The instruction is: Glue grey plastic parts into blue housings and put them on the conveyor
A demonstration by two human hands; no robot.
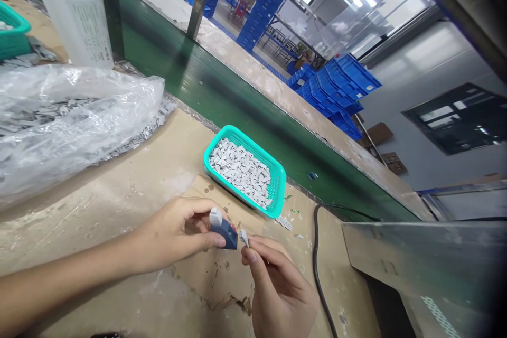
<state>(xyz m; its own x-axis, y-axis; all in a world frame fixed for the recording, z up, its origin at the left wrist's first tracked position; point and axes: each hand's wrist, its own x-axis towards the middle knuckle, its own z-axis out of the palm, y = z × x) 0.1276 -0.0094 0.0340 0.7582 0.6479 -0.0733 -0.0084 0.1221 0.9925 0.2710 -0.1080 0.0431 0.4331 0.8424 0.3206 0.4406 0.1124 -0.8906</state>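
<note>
My left hand [178,235] is closed around a small dark blue block [226,233] with a light grey piece [215,216] standing up from its top. Close by on the right, my right hand [277,280] pinches a small light grey plastic part [244,237] between thumb and fingertips. A narrow gap separates this part from the blue block. Just beyond both hands sits a teal basket [279,198], holding many small light grey parts [241,171].
A clear plastic bag [79,132] of grey parts lies at left, before a white bottle [85,16]. Behind the basket runs a green conveyor belt [237,111]. A black cable [316,253] curves along the right, beside a metal box [415,253]. Blue crates [336,84] stand farther back.
</note>
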